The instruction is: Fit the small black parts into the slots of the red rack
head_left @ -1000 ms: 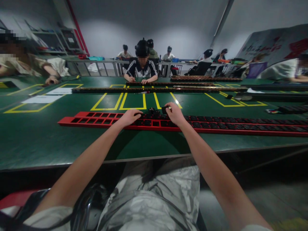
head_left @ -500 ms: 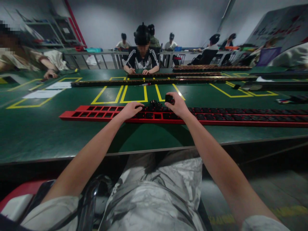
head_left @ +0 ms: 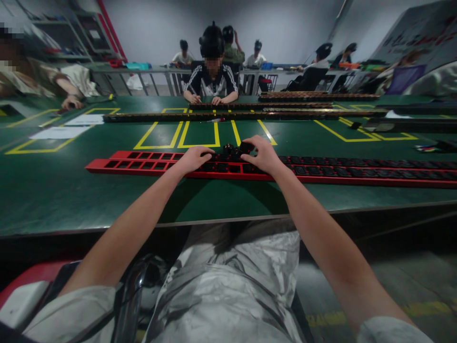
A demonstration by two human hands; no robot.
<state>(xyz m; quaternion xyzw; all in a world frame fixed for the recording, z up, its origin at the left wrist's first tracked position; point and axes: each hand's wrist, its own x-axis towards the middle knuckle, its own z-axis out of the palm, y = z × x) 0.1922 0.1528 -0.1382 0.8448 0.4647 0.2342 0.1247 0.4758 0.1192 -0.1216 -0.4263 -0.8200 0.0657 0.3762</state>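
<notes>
A long red frame with two rows of square openings lies across the table in front of me. Black square parts fill its right portion, while openings at the left end are vacant. My right hand pinches a black square block between thumb and fingers, tilted just above the back row. My left hand is closed at the back row, its thumb and fingertips against something dark that they partly hide. Between both hands sits a small clump of black pieces.
Long dark strips lie across the green table further back. White papers are at the left, and a bundle of wires at the right. A co-worker sits opposite; another person's hand rests at far left.
My right hand has lowered the black block toward the frame and moved slightly left, tilting it. My left hand stays at about the same place on the frame. The view has shifted slightly.
</notes>
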